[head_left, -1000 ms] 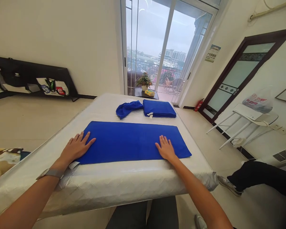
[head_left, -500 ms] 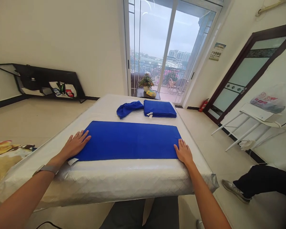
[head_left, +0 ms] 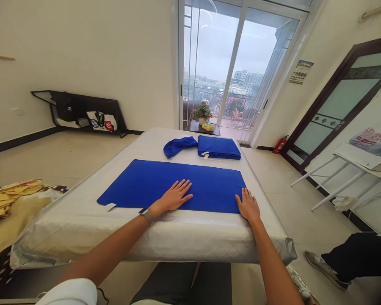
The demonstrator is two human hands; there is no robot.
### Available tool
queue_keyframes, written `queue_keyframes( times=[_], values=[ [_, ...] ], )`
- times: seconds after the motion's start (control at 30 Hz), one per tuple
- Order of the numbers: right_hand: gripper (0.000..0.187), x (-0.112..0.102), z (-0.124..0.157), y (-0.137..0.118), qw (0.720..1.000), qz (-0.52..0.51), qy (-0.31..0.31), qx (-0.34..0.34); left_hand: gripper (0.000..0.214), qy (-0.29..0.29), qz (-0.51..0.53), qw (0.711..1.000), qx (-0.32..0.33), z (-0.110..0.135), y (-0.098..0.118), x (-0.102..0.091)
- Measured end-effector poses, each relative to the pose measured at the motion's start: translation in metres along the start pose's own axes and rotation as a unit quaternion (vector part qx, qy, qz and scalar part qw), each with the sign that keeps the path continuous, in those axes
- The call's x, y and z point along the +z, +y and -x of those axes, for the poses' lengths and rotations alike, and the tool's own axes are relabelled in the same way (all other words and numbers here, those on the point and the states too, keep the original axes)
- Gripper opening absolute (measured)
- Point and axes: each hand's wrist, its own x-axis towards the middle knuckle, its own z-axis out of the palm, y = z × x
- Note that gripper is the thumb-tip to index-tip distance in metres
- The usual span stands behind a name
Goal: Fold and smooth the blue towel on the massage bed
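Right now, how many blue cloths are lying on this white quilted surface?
3. A flat blue cloth lies under the left hand and right hand; behind it are a crumpled cloth and a folded cloth, which may hide another.

Beyond the spread towel, the bunched towel and folded towel sat side by side, blocking the way up the mattress, with passing room only on strips either side!

Your flat towel is royal blue, like the folded stack and the crumpled cloth beyond it, while the mattress cover beneath shows white quilted diamonds.
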Motion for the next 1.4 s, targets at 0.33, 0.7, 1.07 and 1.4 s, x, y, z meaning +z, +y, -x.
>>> queue_keyframes(
  times=[0.33,0.7,1.07,1.4],
  values=[
    [0.075,-0.001,0.000,-0.001,1.000,0.020,-0.002,0.001,0.067,-0.027,-0.084,0.955,-0.285,0.139,-0.167,-0.035],
    [0.073,-0.017,-0.004,-0.007,0.997,0.033,-0.052,0.036,0.064,0.003,-0.131,0.955,-0.267,0.161,-0.192,-0.021],
    [0.072,-0.012,-0.002,-0.224,0.976,-0.067,-0.010,-0.206,0.060,0.030,-0.134,0.953,-0.268,0.161,-0.193,-0.015],
    [0.075,0.002,-0.024,-0.134,0.994,-0.003,-0.045,-0.097,0.069,0.006,-0.126,0.944,-0.305,0.160,-0.182,-0.028]
  ],
)
